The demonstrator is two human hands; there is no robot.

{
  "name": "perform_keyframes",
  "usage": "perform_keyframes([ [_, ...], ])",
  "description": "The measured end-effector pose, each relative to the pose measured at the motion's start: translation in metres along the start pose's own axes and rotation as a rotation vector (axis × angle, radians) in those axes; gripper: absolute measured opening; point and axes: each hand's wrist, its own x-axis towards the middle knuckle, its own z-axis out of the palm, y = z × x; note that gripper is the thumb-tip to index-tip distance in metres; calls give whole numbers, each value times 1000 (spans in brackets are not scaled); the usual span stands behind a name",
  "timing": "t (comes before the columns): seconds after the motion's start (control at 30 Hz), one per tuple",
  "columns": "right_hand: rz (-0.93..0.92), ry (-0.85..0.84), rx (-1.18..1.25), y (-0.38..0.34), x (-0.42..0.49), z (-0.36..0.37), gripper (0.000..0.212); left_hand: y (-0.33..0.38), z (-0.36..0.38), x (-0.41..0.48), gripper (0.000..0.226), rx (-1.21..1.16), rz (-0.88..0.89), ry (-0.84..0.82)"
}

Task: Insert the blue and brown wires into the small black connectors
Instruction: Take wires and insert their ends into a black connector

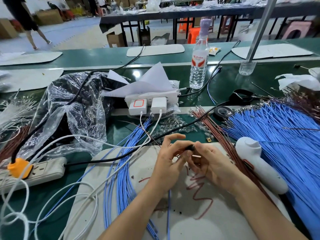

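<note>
My left hand (168, 163) and my right hand (210, 163) meet above the grey mat (107, 196), fingertips together on a small black connector (190, 147). The left thumb and fingers pinch the connector; its index finger is raised. The right hand's fingers curl round a brown wire (199, 189) that trails in loops over the mat. A blue wire (168, 213) hangs down from under my left hand. A big fan of blue wires (277, 135) lies to the right, brown wires (223, 135) beside it. More blue wires (121, 179) lie left of my hands.
A white handheld device (259, 161) lies right of my right hand. Two power strips (43, 170) (150, 99), white cables and a black cable cross the table. A plastic bag (72, 110), water bottle (199, 61), tape roll (222, 111) and clear small parts (173, 123) sit behind.
</note>
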Motion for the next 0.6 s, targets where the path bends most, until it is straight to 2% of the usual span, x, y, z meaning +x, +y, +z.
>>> perform_keyframes([
  [0.13,-36,-27,-32,-2,-1,0,62,1,1,0,17,7,-15,-11],
  [0.27,-72,-99,65,-3,-3,0,38,4,2,-1,20,1,2,-17],
  [0.37,-66,-73,126,-4,-2,-2,27,3,2,1,20,55,76,23],
  [0.4,-75,-60,158,-6,-2,-4,30,3,1,2,26,82,85,34],
  [0.5,-154,15,283,-16,-2,-12,62,-1,-3,3,54,246,71,17],
  [0.57,-237,44,391,-23,-2,-18,59,-3,-9,5,50,452,150,11],
  [0.6,-267,66,430,-26,-2,-19,48,-2,-12,7,43,518,187,28],
])
